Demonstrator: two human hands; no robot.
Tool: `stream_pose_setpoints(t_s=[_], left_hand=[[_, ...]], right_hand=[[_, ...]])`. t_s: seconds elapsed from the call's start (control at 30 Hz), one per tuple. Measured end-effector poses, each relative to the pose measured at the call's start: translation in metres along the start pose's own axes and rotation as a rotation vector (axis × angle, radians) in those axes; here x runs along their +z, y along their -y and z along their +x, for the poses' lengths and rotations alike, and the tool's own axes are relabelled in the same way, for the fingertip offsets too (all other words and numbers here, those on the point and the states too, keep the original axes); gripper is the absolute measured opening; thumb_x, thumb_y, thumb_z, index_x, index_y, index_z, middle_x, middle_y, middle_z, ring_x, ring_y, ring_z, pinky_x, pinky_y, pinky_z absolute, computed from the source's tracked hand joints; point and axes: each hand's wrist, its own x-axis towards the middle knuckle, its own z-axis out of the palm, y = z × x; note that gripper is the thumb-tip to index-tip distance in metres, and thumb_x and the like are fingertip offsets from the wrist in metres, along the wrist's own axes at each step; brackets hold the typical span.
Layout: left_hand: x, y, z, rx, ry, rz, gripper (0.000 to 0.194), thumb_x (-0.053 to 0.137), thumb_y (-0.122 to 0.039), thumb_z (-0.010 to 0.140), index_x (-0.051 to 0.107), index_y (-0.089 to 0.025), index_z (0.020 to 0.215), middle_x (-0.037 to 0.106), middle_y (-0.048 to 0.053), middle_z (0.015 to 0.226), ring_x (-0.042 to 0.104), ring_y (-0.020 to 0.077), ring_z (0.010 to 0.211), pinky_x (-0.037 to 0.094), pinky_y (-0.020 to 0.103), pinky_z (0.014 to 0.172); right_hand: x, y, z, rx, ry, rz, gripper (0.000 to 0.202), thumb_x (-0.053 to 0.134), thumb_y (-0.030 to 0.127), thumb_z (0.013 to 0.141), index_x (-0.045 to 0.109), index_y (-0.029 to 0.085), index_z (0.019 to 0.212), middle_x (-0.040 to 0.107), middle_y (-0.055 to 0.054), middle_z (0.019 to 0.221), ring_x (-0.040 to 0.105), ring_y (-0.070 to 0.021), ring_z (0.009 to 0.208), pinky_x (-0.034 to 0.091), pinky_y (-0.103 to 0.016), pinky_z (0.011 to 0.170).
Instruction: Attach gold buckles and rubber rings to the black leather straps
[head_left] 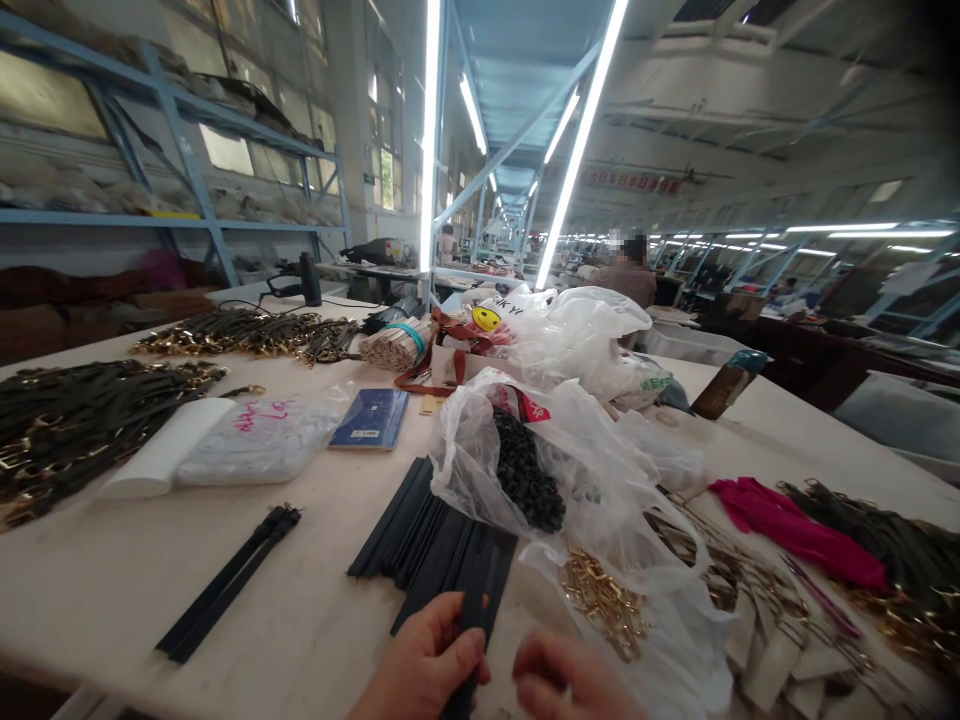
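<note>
From my remote seat I had one long, flat black strap point(475, 592) near the middle of the near edge of the pale, flat work surface point(300, 610). Its long axis ran from that edge towards the far one, leaning slightly right; I could not tell its near end, down by the frame's bottom. My left hand point(427, 660) held it in a pinch of thumb and fingers. My right hand point(566, 680), bent-fingered and blurred, was just beside; I could not tell whether it held anything. Good handling, I judged, called for a light pinch, the strap flat and untwisted, its neighbours undisturbed. Just beyond lay a fanned stack of matching black straps point(409, 530), then a translucent white plastic bag point(461, 465) of small black pieces point(525, 475). Gold-coloured metal fittings point(604, 600) lay to the right, and two black straps with buckled ends point(225, 590) towards the surface's near left corner
</note>
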Motion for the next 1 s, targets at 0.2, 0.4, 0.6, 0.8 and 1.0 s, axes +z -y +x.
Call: stream_pose_setpoints(t_s=[0.2,0.4,0.6,0.8,1.0], left_hand=[[0.000,0.006,0.012,-0.053,0.116,0.034,0.049,0.065,-0.049,0.062,0.055,-0.013,0.094,0.055,-0.003,0.058,0.044,0.0077,0.049,0.035,0.018,0.047],[0.003,0.009,0.017,-0.091,0.141,0.021,0.041,0.063,-0.031,0.056,0.054,-0.014,0.092,0.055,-0.004,0.061,0.045,0.0084,0.051,0.037,0.020,0.050],[0.005,0.005,0.005,-0.104,0.140,-0.035,0.043,0.060,-0.033,0.052,0.052,-0.014,0.091,0.054,-0.005,0.060,0.044,0.0079,0.048,0.034,0.020,0.047],[-0.001,0.007,-0.009,0.002,0.078,0.207,0.033,0.044,-0.050,0.073,0.044,-0.017,0.079,0.047,-0.006,0.055,0.042,0.0079,0.045,0.031,0.019,0.045],[0.004,-0.008,-0.021,0.166,0.030,0.632,0.024,0.037,-0.037,0.081,0.044,-0.019,0.068,0.045,-0.004,0.056,0.044,0.0109,0.053,0.032,0.020,0.050]], right_hand=[[-0.058,-0.001,0.086,-0.029,-0.388,-0.689,0.023,0.043,0.019,0.081,0.059,0.017,0.098,0.061,-0.009,0.096,0.058,-0.0197,0.084,0.040,-0.029,0.073],[-0.059,-0.019,0.112,-0.030,-0.327,-0.704,0.016,0.052,0.012,0.073,0.063,0.019,0.081,0.061,-0.008,0.084,0.059,-0.0220,0.077,0.037,-0.030,0.068],[-0.057,-0.011,0.100,-0.041,-0.403,-0.545,0.005,0.056,0.015,0.069,0.054,0.019,0.069,0.056,-0.005,0.079,0.054,-0.0211,0.077,0.037,-0.031,0.069],[-0.016,0.009,0.042,0.026,-0.219,0.198,0.021,0.051,0.037,0.080,0.052,0.018,0.070,0.054,0.003,0.061,0.051,-0.0100,0.054,0.041,-0.022,0.053],[0.030,0.013,0.007,0.277,-0.210,1.214,0.034,0.080,0.037,0.053,0.060,0.018,0.072,0.058,0.006,0.054,0.053,-0.0055,0.048,0.043,-0.018,0.051]])
